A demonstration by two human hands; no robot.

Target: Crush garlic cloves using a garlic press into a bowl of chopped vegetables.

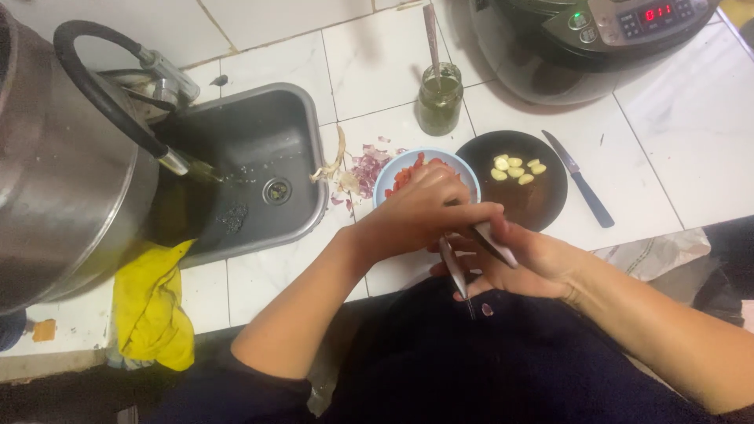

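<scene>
Two bare hands met at centre frame over the edge of a white tiled counter [691, 118], working a small kitchen knife [455, 271]. The left hand [416, 212] reached in from the lower left, fingers curled and pressed together over something too small and too hidden to name, just below the blue bowl [390, 179] of chopped red pieces. The right hand [534, 263], entering from the lower right, had its fingers wrapped around the knife, thumb and forefinger pinching near the blade; the knife's long axis ran roughly from upper left to lower right of the frame's middle, its tip pointing down toward the person's dark clothing. The two hands touched, the left lying above and slightly left of the right, so the piece being cut sat between them and nearer the left fingertips.

Just right of the blue bowl sat a dark plate [542, 204] holding peeled garlic cloves [514, 169], and beyond it, further right, a second knife with a dark handle [581, 184] lay on the tile, angled from upper left to lower right, well apart from both hands. Purple onion skins [365, 169] lay scattered between the bowl and the steel sink [314, 157] at centre left. A glass jar with a spoon standing in it [438, 98] stood at upper centre, an electric cooker [565, 47] at upper right, a large steel pot [55, 173] at far left and a yellow cloth [153, 306] at lower left
</scene>
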